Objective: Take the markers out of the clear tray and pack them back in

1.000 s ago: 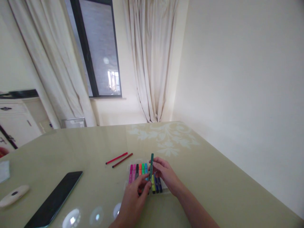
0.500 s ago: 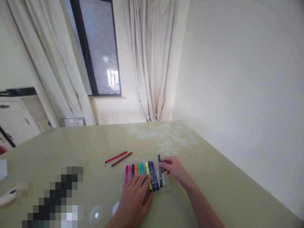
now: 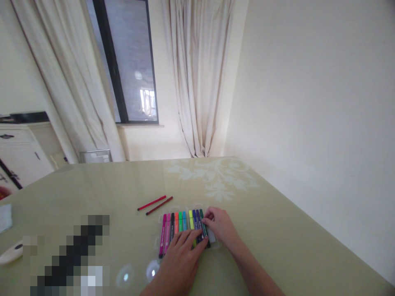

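A clear plastic marker case (image 3: 217,245) lies on the table, with a row of coloured felt-tip markers in it. Across the near part of the row rests my left hand (image 3: 184,251), palm down with its fingers spread, thumb and fingertips on the yellow, blue and green pens. My right hand (image 3: 220,224) is at the right end, its fingers curled and pinched at the upper part of a dark green marker (image 3: 202,214). That marker lies beside the blue markers (image 3: 198,213). Behind the case, a red marker (image 3: 152,203) and a brown marker (image 3: 159,205) lie loose on the table.
The greenish glossy table (image 3: 108,185) has a pale floral pattern towards the back. At the left are a blurred-out dark patch (image 3: 70,255), a white oval object (image 3: 12,253) and a whitish item (image 3: 5,218). A wall (image 3: 308,123) borders the right side.
The dark green marker has moved left and down against the blue markers with my right hand. My left hand has shifted right, its fingers now reaching the green marker.
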`<state>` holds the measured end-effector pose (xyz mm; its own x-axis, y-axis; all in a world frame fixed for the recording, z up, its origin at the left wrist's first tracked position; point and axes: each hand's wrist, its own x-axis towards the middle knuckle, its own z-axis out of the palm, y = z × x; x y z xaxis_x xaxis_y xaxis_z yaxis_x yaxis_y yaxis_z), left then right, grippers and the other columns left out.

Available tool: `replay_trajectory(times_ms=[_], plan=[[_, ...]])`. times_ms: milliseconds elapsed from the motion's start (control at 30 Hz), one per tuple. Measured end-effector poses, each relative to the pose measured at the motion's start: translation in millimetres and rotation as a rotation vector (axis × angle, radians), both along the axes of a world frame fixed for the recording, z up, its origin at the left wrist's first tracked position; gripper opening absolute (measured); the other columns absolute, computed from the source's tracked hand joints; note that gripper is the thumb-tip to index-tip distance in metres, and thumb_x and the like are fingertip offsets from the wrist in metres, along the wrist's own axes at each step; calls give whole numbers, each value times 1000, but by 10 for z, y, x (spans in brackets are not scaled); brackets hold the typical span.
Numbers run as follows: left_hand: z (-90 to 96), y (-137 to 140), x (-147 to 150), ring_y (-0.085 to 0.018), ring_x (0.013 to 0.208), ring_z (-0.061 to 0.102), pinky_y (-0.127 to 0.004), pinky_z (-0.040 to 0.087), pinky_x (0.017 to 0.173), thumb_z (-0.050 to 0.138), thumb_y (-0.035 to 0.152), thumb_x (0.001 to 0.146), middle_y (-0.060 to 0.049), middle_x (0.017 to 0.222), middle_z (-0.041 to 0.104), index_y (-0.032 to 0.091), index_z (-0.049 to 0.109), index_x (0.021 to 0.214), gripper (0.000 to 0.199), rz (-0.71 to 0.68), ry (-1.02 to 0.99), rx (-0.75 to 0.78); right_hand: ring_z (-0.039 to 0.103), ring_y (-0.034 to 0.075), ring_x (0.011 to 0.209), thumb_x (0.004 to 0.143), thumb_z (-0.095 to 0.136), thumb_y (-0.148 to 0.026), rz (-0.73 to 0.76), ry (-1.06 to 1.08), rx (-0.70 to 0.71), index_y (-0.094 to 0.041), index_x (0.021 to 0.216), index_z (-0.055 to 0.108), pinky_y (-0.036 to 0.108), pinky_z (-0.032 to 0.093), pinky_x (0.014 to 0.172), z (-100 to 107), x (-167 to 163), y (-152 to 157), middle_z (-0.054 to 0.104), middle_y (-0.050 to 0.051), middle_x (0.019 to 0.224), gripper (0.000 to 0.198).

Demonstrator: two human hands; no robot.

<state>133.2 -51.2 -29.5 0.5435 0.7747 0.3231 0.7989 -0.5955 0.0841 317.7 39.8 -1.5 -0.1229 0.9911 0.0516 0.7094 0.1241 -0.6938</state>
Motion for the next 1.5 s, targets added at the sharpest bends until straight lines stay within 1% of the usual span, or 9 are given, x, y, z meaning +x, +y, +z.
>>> replay_trajectory(times_ms=[200, 433, 567, 767, 967, 1133, 1233, 1367, 1500], plan=[[71, 99, -117, -22, 125, 60, -43, 49, 107, 51, 28, 100, -3, 141, 64, 32, 53, 144, 44, 9, -178, -36, 65, 17, 73, 79, 71, -16, 57, 65, 12, -18, 75, 71, 26, 44, 69, 1, 27, 15, 72, 2, 73, 5], [56, 501, -923, -30, 121, 60, -50, 47, 102, 37, 19, 99, -13, 133, 67, 19, 64, 132, 42, 682, -244, 97, 62, 19, 73, 84, 66, -23, 30, 113, 80, -19, 74, 71, 29, 42, 69, 46, -8, -1, 72, 3, 75, 12], [49, 536, -1148, -31, 108, 63, -46, 50, 92, 40, 24, 99, -13, 115, 73, 18, 69, 113, 33, 767, -152, -6, 62, 19, 71, 84, 64, -25, 59, 149, 96, -19, 75, 71, 29, 42, 68, 42, -48, -16, 71, 3, 74, 13], [187, 484, -995, -28, 94, 66, -42, 53, 83, 37, 31, 100, -10, 94, 72, 20, 63, 93, 28, 710, -400, 30, 58, 17, 66, 86, 62, -33, 101, 251, 97, -19, 75, 70, 28, 40, 65, 45, -114, -62, 68, 2, 69, 20], [220, 264, -365, -22, 101, 68, -37, 57, 89, 49, 32, 100, -6, 105, 70, 23, 64, 98, 18, 195, -751, 64, 53, 14, 58, 89, 60, -62, 220, 650, -90, -18, 84, 70, 26, 38, 55, 64, -236, -120, 68, 2, 76, 45], [163, 116, -95, -21, 103, 68, -37, 58, 90, 51, 21, 99, -7, 106, 69, 23, 66, 98, 16, 113, -674, 35, 62, 16, 70, 79, 74, -61, 215, 871, -197, -18, 89, 72, 24, 42, 59, 88, -248, -128, 70, 3, 79, 44], [109, 92, -103, -22, 115, 65, -40, 56, 98, 50, 21, 99, -8, 121, 68, 24, 65, 118, 24, 102, -562, 11, 65, 18, 72, 78, 75, -59, 159, 877, -188, -18, 92, 73, 25, 44, 60, 117, -144, -67, 73, 5, 84, 43], [25, 80, -110, -26, 130, 57, -45, 48, 110, 61, 29, 96, -6, 143, 61, 28, 47, 147, 52, -7, -277, -19, 60, 15, 61, 78, 71, -51, 68, 703, -86, -18, 90, 75, 25, 42, 55, 135, 133, 76, 73, 4, 76, 35], [-1, 76, -95, -27, 124, 60, -46, 47, 108, 62, 33, 96, -6, 139, 65, 27, 49, 146, 52, 22, -128, -13, 60, 14, 57, 79, 67, -34, 104, 480, -151, -18, 88, 75, 25, 42, 52, 60, 261, 115, 72, 2, 71, 20]])
